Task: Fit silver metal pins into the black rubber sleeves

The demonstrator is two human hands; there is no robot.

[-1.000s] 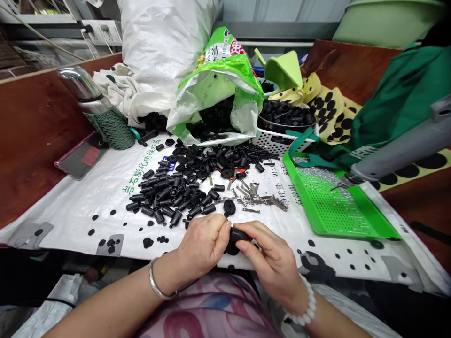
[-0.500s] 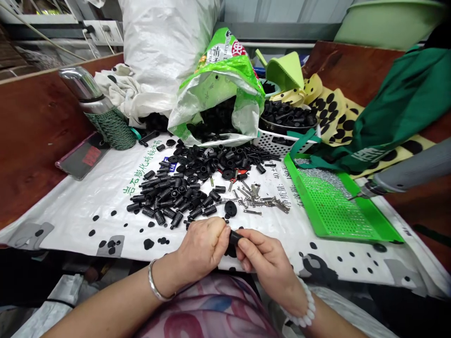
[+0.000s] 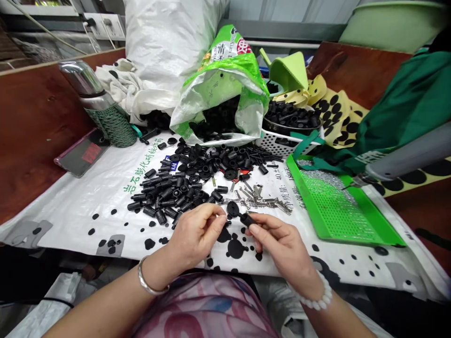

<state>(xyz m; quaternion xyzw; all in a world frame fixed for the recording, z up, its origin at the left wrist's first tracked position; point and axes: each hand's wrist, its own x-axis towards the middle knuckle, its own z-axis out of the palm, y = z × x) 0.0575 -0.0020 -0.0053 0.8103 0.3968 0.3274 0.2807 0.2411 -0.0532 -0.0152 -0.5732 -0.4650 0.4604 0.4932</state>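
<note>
Between the fingers and thumb of my right hand (image 3: 278,234) is a short black plastic cylinder (image 3: 247,219), with a narrow tip pointing left. My left hand (image 3: 199,234) is a little to its left, apart from it, its fingers curled in and the thumb against the index finger; whatever they may pinch is too small or hidden to name. Just beyond the hands lies a round black disc (image 3: 232,209). Thin metal strips (image 3: 260,197) are scattered behind it. A heap of similar black cylinders (image 3: 165,192) spreads behind my left hand.
A green perforated tray (image 3: 352,220) with small silvery pieces sits at right, a grey power driver (image 3: 405,159) over it. An opened green-white bag (image 3: 218,94) of black parts and a white basket (image 3: 278,143) stand behind. A thermos (image 3: 105,112) and a phone (image 3: 82,152) are at left.
My hands have come apart. The left hand has let go of the black cylinder and moved left; the right hand has moved slightly right and up, still holding it.
</note>
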